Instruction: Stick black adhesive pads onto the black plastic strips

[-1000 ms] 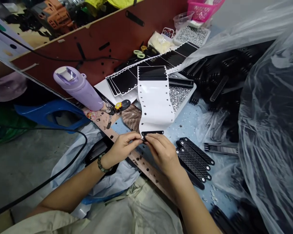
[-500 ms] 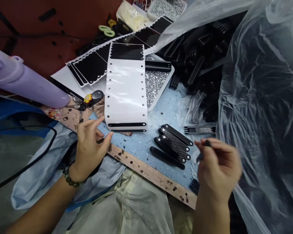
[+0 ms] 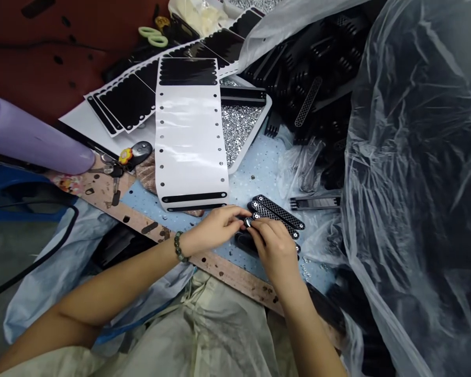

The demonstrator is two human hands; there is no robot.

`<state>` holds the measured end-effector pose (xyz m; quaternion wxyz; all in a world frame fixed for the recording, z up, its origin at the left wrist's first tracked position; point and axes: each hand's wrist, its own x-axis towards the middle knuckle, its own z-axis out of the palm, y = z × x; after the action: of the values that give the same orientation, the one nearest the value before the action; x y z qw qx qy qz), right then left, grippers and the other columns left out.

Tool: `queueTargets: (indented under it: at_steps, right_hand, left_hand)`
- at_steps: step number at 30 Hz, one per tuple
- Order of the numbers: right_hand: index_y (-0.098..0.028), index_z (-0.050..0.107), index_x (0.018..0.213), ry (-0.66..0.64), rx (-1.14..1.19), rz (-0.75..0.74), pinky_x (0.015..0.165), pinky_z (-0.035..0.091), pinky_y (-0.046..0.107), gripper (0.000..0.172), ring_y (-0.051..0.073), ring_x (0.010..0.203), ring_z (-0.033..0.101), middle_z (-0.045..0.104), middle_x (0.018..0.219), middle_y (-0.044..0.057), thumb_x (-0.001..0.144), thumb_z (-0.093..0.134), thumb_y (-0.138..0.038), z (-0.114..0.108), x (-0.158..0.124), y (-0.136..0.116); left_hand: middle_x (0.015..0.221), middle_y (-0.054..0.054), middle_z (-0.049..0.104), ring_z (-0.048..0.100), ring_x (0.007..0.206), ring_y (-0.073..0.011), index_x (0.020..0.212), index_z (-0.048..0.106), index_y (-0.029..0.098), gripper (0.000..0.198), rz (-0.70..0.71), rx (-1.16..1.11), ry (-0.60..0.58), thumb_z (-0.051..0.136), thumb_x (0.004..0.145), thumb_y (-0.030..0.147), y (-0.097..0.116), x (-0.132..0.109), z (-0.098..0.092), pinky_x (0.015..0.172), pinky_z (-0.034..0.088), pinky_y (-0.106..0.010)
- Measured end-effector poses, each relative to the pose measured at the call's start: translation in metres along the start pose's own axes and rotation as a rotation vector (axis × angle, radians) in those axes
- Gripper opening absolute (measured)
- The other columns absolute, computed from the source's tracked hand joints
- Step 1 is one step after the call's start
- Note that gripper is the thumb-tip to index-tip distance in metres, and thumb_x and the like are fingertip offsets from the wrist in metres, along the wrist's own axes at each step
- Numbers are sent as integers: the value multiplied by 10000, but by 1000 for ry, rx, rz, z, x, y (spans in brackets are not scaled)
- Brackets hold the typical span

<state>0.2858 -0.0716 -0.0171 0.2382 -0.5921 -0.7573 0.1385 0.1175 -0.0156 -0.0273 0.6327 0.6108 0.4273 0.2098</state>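
Both my hands meet low in the middle of the view, over a row of black mesh strips [image 3: 277,212] lying side by side on a pale blue speckled mat [image 3: 259,173]. Between my left hand [image 3: 215,228] and my right hand [image 3: 272,246] is a small black strip [image 3: 248,222] with a shiny metal eyelet at its end, pinched by the fingers of both. My right hand hides most of the lower strips. A white backing sheet [image 3: 188,141] with punched holes and black bands lies just up and left of my fingers.
A tray of silver studs [image 3: 237,131] sits behind the white sheet. Farther back lie scalloped black strips on white backing [image 3: 129,102] and green-handled scissors [image 3: 153,36]. A heap of black pieces [image 3: 314,78] and clear plastic sheeting [image 3: 412,157] fill the right. A lilac bottle [image 3: 31,141] lies left.
My right hand has come back from the right side of the mat to join my left hand over the mesh strips. The view has shifted slightly, and my hands now pinch a small strip.
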Motion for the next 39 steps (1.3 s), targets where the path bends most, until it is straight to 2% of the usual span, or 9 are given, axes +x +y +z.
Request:
queueTargets:
  at_steps: [5, 11, 13, 17, 21, 26, 30, 34, 39]
  right_hand:
    - [-199, 644, 954, 11, -9, -71, 768, 515, 343, 146, 193, 851, 602, 683, 936, 76, 906, 507, -183, 1, 1, 2]
    - [-200, 628, 945, -14, -25, -52, 784, 504, 340, 133, 195, 865, 594, 676, 941, 71, 912, 500, -190, 2, 3, -1]
    - [-194, 610, 966, -38, -76, -1, 782, 498, 347, 118, 211, 892, 589, 658, 966, 86, 911, 513, -236, -2, 1, -2]
    - [-189, 558, 1049, -32, -123, 189, 743, 497, 351, 241, 229, 896, 585, 608, 994, 100, 868, 585, -347, -17, -16, 5]
    - [-202, 566, 914, -16, 27, 295, 741, 485, 308, 50, 177, 821, 586, 592, 884, 48, 893, 527, -224, -26, -33, 15]
    - [-210, 596, 846, -12, 156, 334, 755, 472, 295, 88, 165, 813, 604, 630, 860, 34, 881, 518, -188, -29, -35, 20]
    - [-213, 603, 826, -47, 225, 389, 715, 456, 276, 73, 160, 778, 600, 640, 823, 21, 867, 543, -201, -34, -32, 20]
    - [-202, 588, 798, -81, 159, 419, 695, 438, 268, 69, 157, 741, 576, 609, 793, 24, 846, 547, -175, -34, -31, 18]
    - [-203, 575, 786, -125, 163, 438, 662, 420, 255, 76, 148, 702, 546, 568, 764, 16, 846, 536, -177, -34, -30, 20]
  left_hand:
    - [1025, -83, 669, 662, 914, -184, 1052, 630, 164, 271, -51, -174, -25, 492, 821, 134, -5, 2, 1, 837, 533, -342]
    - [903, -60, 671, 663, 831, -187, 942, 623, 156, 164, -77, -187, -10, 581, 812, 248, -5, 8, 5, 763, 545, -329]
    - [886, -54, 665, 661, 814, -186, 909, 623, 158, 150, -71, -181, 15, 596, 807, 265, -4, 9, 7, 740, 546, -320]
    - [907, -59, 657, 658, 791, -180, 885, 626, 167, 137, -73, -56, 74, 586, 821, 282, -1, 8, 9, 703, 538, -304]
    - [1010, -69, 643, 646, 733, -156, 977, 632, 198, 209, -100, 60, 27, 533, 864, 344, 5, 4, 8, 601, 505, -265]
    - [727, -20, 641, 568, 562, -132, 967, 639, 207, 243, -129, 171, -26, 552, 857, 405, 5, 3, 9, 485, 407, -234]
    - [768, -22, 656, 588, 605, -137, 940, 633, 202, 241, -94, 154, -45, 571, 848, 415, -1, 3, 9, 536, 447, -246]
    - [869, -40, 662, 635, 741, -161, 930, 636, 189, 209, -41, 144, -22, 570, 854, 372, -1, 2, 10, 640, 501, -268]
    - [940, -44, 644, 647, 768, -158, 932, 633, 181, 197, -30, 126, -26, 562, 860, 350, 1, 0, 11, 659, 521, -270]
